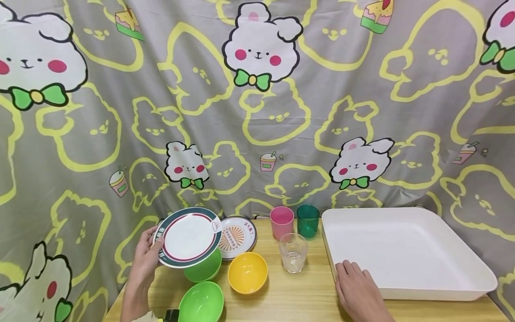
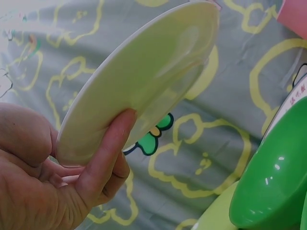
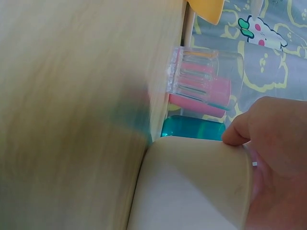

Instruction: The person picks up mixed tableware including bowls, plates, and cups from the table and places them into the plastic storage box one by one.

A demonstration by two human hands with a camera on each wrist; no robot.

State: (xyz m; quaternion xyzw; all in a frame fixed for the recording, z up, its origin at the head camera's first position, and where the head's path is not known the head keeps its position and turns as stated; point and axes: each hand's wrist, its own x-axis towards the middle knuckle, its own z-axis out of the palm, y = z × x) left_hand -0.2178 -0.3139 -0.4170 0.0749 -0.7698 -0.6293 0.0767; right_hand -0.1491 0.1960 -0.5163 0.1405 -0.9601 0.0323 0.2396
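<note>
My left hand (image 1: pixel 145 254) grips a white plate (image 1: pixel 188 237) with a dark green and red banded rim. The plate is raised and tilted over the green bowls, its pale underside (image 2: pixel 144 72) showing in the left wrist view, with a finger along it. My right hand (image 1: pixel 357 288) holds the near left edge of a large white tray (image 1: pixel 406 250). In the right wrist view the thumb lies on the outside of the tray wall (image 3: pixel 196 177), and the other fingers are mostly hidden behind the rim.
A second plate (image 1: pixel 249 237) with an orange sunburst lies behind a green bowl (image 1: pixel 207 268). Nearer are another green bowl (image 1: pixel 201 304) and a yellow bowl (image 1: pixel 247 273). A clear glass (image 1: pixel 293 257), a pink cup (image 1: pixel 281 221) and a teal cup (image 1: pixel 308 221) stand left of the tray. A patterned curtain (image 1: pixel 257 112) hangs behind.
</note>
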